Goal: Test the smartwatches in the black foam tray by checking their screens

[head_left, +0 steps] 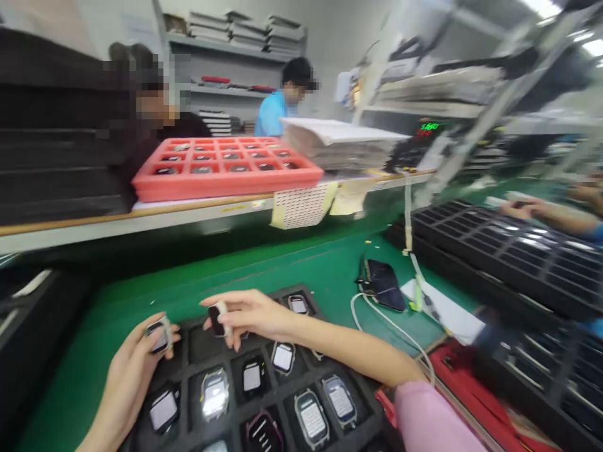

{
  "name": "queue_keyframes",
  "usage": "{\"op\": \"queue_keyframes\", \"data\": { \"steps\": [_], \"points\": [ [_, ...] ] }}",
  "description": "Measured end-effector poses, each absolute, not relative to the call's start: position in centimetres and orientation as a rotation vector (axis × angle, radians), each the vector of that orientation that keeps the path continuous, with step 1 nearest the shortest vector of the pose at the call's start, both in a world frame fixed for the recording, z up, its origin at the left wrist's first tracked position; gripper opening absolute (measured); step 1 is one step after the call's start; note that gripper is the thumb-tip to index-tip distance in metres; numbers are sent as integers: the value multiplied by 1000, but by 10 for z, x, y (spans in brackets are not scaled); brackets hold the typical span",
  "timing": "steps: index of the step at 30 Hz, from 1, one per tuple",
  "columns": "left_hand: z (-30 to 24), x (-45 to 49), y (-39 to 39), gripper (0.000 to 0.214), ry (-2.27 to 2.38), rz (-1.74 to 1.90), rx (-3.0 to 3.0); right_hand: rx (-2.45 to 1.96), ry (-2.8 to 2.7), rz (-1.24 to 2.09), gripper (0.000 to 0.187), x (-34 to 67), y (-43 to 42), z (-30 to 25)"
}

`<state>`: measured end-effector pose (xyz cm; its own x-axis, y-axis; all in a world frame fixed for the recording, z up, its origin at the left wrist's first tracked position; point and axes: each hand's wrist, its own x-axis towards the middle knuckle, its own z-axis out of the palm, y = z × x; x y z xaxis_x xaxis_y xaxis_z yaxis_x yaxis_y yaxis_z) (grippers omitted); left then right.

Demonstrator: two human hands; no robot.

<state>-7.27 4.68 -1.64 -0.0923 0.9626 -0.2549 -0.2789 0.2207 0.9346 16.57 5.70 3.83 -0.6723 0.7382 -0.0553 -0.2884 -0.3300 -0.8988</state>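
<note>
My left hand (136, 355) is closed on a smartwatch case (159, 336) with a silvery rim, over the far left corner of a black compartment tray (186, 389). Between the thumb and fingers of my right hand (252, 317) is a second watch case (217, 320), pale-edged with a dark screen, above the tray's far row. Strapless watches with lit screens lie in the compartments below, among them a silver one (215, 393), a black one (252, 376) and a silver-rimmed one (311, 417). My right forearm covers part of the tray.
A red foam tray (226, 182) of round dark pieces sits on the shelf ahead, beside a paper stack (339, 147). A phone (384, 284) and white cable (400, 329) lie right on the green bench. Black trays (509, 251) stand at the right; co-workers are nearby.
</note>
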Motion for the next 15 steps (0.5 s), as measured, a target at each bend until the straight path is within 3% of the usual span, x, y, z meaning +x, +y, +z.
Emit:
{"op": "queue_keyframes", "data": {
  "steps": [15],
  "points": [
    [-3, -71, 52, 34, 972, 1281, 806, -646, -1191, 2070, 51, 160, 60, 52]
  ]
}}
